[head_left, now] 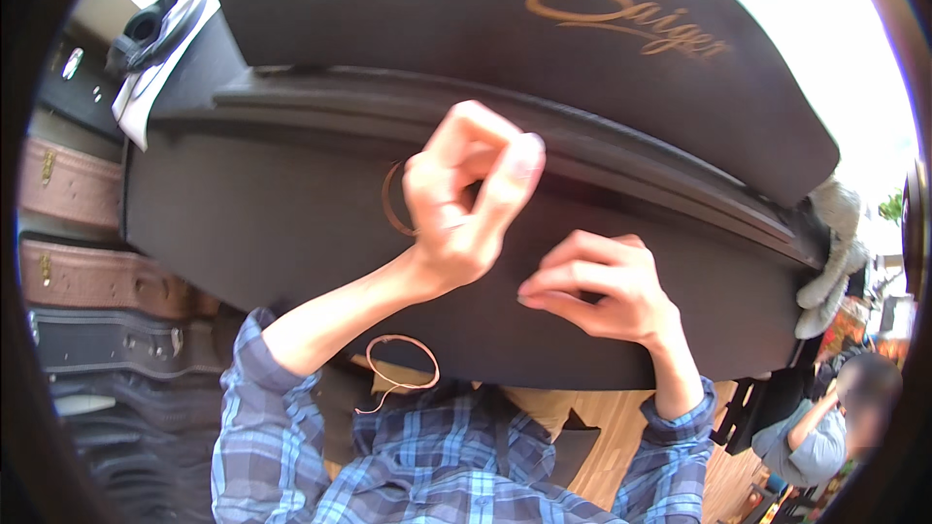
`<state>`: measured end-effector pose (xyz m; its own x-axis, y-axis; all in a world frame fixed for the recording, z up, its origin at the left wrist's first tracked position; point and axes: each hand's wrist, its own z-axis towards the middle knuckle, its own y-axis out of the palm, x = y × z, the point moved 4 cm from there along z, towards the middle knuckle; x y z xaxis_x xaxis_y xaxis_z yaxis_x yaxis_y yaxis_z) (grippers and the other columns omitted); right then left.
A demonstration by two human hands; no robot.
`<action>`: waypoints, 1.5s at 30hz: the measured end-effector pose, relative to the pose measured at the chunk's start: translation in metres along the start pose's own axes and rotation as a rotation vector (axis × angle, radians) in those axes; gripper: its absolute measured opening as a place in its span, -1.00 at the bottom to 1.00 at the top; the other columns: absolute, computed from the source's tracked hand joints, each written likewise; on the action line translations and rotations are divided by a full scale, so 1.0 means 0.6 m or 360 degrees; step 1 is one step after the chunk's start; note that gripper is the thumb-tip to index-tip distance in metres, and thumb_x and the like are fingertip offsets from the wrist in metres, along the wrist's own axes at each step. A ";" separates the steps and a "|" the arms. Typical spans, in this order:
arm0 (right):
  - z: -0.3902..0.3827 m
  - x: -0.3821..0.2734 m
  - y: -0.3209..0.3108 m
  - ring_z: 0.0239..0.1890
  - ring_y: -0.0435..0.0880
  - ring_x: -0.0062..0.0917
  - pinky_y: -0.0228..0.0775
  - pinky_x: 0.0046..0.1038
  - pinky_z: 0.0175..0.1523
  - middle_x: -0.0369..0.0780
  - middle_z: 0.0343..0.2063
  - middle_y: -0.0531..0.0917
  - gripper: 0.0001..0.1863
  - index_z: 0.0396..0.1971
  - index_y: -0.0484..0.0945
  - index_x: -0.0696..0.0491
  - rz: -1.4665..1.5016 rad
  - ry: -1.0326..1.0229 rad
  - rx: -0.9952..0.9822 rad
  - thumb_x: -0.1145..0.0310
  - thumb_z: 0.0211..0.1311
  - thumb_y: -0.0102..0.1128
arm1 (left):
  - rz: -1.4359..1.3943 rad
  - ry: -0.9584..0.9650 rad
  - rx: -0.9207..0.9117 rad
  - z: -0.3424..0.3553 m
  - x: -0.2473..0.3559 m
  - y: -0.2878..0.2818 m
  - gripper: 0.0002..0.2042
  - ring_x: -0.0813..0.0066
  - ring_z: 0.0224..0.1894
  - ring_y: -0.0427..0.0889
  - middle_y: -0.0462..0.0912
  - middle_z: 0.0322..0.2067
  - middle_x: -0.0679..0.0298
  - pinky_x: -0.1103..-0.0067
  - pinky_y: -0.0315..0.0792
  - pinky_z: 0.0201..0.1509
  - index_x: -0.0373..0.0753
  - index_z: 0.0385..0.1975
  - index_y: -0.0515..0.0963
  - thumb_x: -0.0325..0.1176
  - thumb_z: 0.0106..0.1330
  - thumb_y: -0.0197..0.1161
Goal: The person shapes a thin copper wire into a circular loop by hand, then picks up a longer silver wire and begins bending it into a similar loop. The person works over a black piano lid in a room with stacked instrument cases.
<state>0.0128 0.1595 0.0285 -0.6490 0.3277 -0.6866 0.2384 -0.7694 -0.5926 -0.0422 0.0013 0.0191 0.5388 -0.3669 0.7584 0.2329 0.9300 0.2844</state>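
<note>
My left hand (468, 202) is raised over a black surface (243, 204), its thumb and fingers curled together in a pinch. A thin copper-coloured wire or string bends in an arc beside its wrist; most of that stretch is hidden behind the hand. Lower down, a loop of the same kind of wire (438, 366) hangs in front of my shirt, with a curled loose end. Whether the two stretches join cannot be seen. Over the surface to the right, my right hand (607, 286) has its thumb and fingers closed together; anything between them is too small to make out.
Behind the surface stands a black panel (388, 10) with gold script. Headphones (146, 31) lie on white paper at the far left. Brown and black instrument cases (107, 340) line the left side. A grey plush toy (837, 243) sits at the right end; beyond it is another person (806, 442).
</note>
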 end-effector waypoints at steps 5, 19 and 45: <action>-0.043 -0.093 0.125 -0.36 0.60 -0.67 0.44 -0.54 -0.29 -0.41 -0.10 0.66 -0.54 0.00 0.67 -0.23 -0.0382 -0.0554 -0.0527 0.34 0.00 0.29 | 0.0275 0.0116 -0.0083 0.000 0.001 0.006 -0.83 0.87 -0.76 0.16 0.34 -0.80 0.52 0.71 0.00 -0.69 -0.26 -0.46 0.40 -0.51 0.40 0.19; -0.179 -0.074 0.496 0.15 0.51 -0.43 0.15 -0.29 0.40 -0.29 -0.10 0.66 -0.78 -0.25 0.69 -0.03 -0.0180 -0.0084 -0.0611 0.18 0.29 0.17 | 0.1010 0.1137 0.0188 0.002 0.128 -0.050 -0.78 0.52 -0.82 0.45 0.45 -0.83 0.50 0.64 0.26 -0.67 -0.07 -0.54 0.47 -0.17 0.23 0.33; -0.190 -0.058 0.280 -0.17 0.75 -0.42 0.57 -0.41 0.00 -0.13 -0.24 0.73 -0.81 0.01 0.44 0.17 -0.0128 0.0476 0.0051 0.48 0.51 -0.07 | 0.2698 -0.0938 0.1038 -0.778 0.108 -0.394 -0.56 0.21 0.23 0.40 0.50 0.13 0.13 0.28 0.13 0.34 -0.32 0.13 0.41 -0.22 0.34 0.21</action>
<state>0.1579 0.0814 -0.0951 -0.4226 0.5314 -0.7342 0.1689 -0.7497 -0.6399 0.3156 -0.2530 -0.2726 -0.4958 0.7292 0.4717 -0.5398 0.1667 -0.8251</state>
